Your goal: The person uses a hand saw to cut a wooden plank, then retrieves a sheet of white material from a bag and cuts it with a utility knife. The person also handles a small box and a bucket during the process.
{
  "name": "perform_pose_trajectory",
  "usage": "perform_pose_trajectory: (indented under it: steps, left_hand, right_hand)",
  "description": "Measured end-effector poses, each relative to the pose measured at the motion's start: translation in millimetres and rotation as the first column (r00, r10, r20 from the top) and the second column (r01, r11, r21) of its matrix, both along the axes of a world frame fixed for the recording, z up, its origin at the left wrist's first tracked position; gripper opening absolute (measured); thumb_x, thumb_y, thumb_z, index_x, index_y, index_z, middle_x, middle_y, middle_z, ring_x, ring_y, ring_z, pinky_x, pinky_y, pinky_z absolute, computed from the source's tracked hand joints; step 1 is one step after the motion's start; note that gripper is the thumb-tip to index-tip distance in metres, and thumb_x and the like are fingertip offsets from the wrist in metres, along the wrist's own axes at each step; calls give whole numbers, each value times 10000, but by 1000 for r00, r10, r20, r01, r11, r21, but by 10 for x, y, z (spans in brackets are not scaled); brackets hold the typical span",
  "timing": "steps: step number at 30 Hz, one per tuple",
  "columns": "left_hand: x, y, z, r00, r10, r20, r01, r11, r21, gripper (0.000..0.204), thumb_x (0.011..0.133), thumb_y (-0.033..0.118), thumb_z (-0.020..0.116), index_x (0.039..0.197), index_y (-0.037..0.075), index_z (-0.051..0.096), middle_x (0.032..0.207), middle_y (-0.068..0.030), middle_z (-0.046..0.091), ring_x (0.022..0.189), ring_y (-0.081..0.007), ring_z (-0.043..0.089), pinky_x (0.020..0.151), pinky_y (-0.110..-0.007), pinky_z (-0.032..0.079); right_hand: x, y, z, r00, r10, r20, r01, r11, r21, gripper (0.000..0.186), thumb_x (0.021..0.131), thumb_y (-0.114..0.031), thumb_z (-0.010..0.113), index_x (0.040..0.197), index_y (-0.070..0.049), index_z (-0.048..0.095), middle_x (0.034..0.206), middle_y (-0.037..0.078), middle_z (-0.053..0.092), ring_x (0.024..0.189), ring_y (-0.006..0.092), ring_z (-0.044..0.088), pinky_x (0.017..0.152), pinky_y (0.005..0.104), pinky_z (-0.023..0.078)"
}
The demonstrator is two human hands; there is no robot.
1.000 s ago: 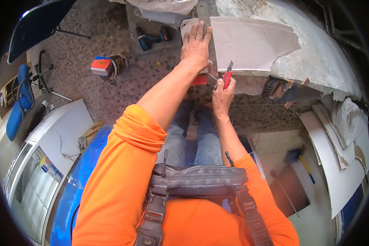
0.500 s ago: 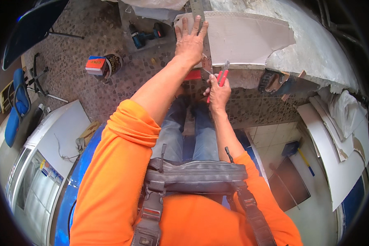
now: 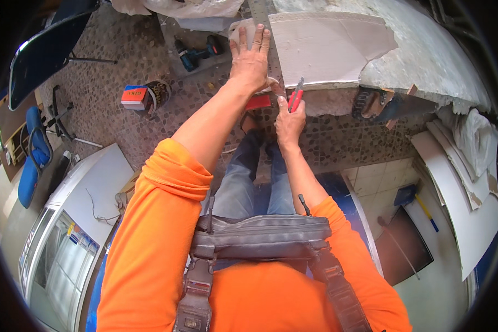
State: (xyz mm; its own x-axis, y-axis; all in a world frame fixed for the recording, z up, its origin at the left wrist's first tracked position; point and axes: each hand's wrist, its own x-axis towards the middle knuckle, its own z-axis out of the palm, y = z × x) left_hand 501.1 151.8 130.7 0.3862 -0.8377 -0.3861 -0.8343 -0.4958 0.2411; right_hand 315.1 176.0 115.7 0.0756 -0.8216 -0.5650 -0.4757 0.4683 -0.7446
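My left hand (image 3: 250, 69) lies flat with fingers spread, pressing on a narrow off-white strip of board and the edge of a long metal ruler (image 3: 275, 55). To the right of the ruler is a wide off-white board (image 3: 326, 47) with a ragged right edge, resting on a rough grey slab. Just in front of the slab, my right hand (image 3: 289, 126) is closed around red-handled pliers (image 3: 296, 97), their metal jaws pointing up toward the board's near edge. A brownish piece (image 3: 276, 86) shows between my hands; its kind is unclear.
On the pebbled floor, left of the slab, lie a cordless drill (image 3: 196, 52) and a bucket (image 3: 159, 93) with a red-and-blue box (image 3: 135, 97). A shoe (image 3: 368, 103) sits under the slab's edge. Board offcuts (image 3: 454, 188) lean at right, a glass-sided cabinet (image 3: 66, 249) at lower left.
My right hand has drawn slightly left and down, and the pliers' red handles now appear closer together. My left hand stays pressed on the board. The whole view has shifted a little.
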Motion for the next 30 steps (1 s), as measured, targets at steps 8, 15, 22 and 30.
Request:
perform_pose_trajectory:
  steps: [8,15,22,30]
  left_hand:
    - [-121,-155,60,996,-32,85,14,979,204,1417,672,545,929,1695,62,76,1782,-128,49,1639,-355,64,1254,-700,145]
    - [-59,-65,32,1000,23,-10,-22,994,109,1326,731,455,906,1706,124,72,1787,-79,60,1643,-301,87,1272,-665,145]
    - [-83,-37,-157,994,37,100,-44,996,72,1361,689,519,908,1709,149,87,1787,-62,68,1644,-292,82,1278,-659,127]
    - [-31,-63,65,994,82,-77,-75,993,89,1311,717,393,911,1710,175,84,1789,-16,73,1646,-261,71,1284,-654,90]
  right_hand:
    - [182,-663,399,908,391,-151,-418,866,-275,362,1021,-195,587,1318,0,516,1059,319,690,1005,544,659,860,576,507]
    - [746,-1223,441,666,684,-297,-735,670,-104,407,995,-213,561,1301,40,468,971,405,674,973,589,655,864,611,518]
    - [1055,-1272,371,631,690,-354,-758,644,-97,379,973,-208,534,1246,44,459,971,436,655,978,613,636,869,631,505]
    - [1203,-1374,351,606,697,-383,-776,624,-91,384,962,-216,535,1210,67,456,983,445,655,988,616,639,895,637,501]
